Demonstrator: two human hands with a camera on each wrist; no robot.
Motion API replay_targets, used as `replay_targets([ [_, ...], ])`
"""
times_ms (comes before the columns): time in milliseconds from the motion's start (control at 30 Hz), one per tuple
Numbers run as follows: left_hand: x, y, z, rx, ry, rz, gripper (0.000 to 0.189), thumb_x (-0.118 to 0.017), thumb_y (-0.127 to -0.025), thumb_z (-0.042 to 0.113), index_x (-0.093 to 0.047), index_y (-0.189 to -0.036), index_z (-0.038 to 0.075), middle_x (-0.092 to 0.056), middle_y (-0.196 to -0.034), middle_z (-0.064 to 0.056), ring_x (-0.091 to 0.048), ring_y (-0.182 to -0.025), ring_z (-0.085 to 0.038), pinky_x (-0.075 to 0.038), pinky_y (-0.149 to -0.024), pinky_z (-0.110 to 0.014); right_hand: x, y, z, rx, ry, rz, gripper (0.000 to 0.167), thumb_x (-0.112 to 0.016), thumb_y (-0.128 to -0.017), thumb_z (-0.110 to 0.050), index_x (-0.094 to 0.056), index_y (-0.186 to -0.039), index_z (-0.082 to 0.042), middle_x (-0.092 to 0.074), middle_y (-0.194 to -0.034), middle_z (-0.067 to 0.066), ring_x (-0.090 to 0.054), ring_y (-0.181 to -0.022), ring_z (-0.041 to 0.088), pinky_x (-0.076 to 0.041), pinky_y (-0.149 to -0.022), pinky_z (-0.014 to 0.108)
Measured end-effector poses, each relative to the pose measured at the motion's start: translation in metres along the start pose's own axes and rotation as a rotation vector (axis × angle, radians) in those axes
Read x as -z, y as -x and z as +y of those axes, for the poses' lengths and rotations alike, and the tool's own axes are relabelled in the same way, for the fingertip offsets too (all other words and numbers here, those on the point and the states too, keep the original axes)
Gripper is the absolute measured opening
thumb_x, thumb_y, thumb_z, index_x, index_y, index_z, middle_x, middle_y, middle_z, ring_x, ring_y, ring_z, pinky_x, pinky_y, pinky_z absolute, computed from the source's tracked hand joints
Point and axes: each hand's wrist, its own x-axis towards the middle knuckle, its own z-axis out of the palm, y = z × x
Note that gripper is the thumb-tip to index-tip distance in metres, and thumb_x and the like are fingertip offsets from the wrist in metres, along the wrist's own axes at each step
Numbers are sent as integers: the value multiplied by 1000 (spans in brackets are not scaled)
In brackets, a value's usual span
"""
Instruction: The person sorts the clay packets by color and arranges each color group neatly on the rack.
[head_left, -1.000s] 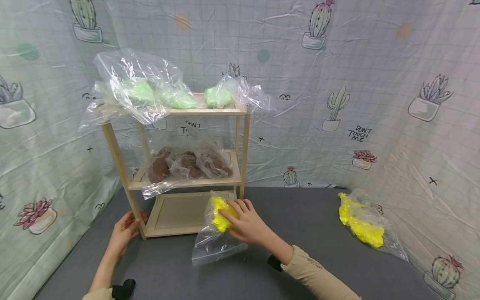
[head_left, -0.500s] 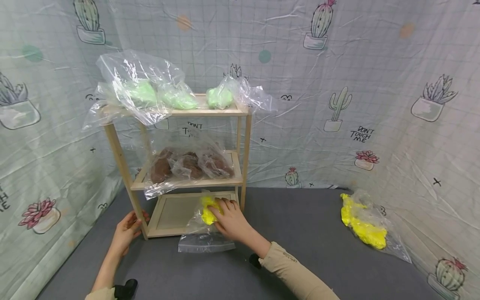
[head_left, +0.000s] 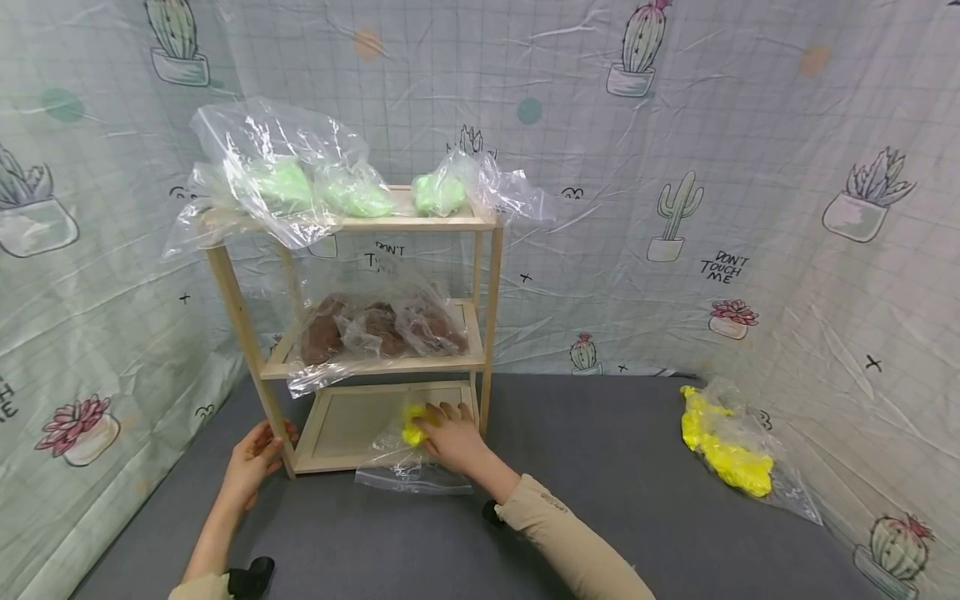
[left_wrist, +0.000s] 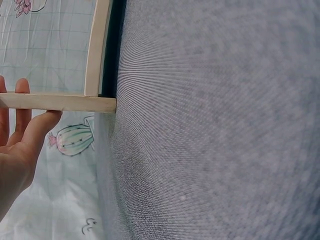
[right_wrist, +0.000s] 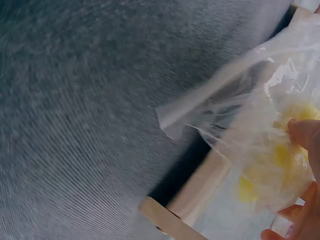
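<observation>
A three-tier wooden shelf rack (head_left: 352, 421) stands on the dark grey table. My left hand (head_left: 251, 467) grips the lower end of its front left post (left_wrist: 75, 102), thumb on one side and fingers on the other. My right hand (head_left: 457, 440) holds a clear zip bag (right_wrist: 270, 125) with a bright yellow soft lump (head_left: 412, 425) in it, over the right part of the bottom tier. The bag's flat zip end (head_left: 412, 479) hangs out past the tier's front edge. My fingers hide part of the lump.
Bags with light green lumps (head_left: 285, 183) lie on the top tier, some plastic overhanging its ends. Bagged brown lumps (head_left: 382, 329) fill the middle tier. Another bag of yellow lumps (head_left: 731, 462) lies on the table at right. A cactus-print cloth (head_left: 600, 167) encloses the table.
My right hand has carried the yellow bag leftward and inward, from the bottom tier's front right to over the tier. My left hand stays on the post.
</observation>
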Motion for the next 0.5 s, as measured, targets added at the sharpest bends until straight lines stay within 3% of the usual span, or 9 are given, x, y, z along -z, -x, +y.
replay_targets([
  [200,1,1,1,9,-12,3,34,-42,-95,22,-42,-121,0,-53,-95,31,-52,-90,15,-45,-67,-20,-10,-1,-3,-1,17,-58,34,-45,-91,-42,-45,-125,-36,-47,-130,-3,-48,-116,20,-39,-89,45],
  [500,1,1,1,-5,8,-6,39,-43,-94,23,-39,-122,-5,-56,-95,29,-53,-89,14,-45,-65,-17,-6,6,5,41,88,71,42,-50,-86,-50,-47,-124,-34,-51,-124,4,-52,-106,21,-44,-82,39],
])
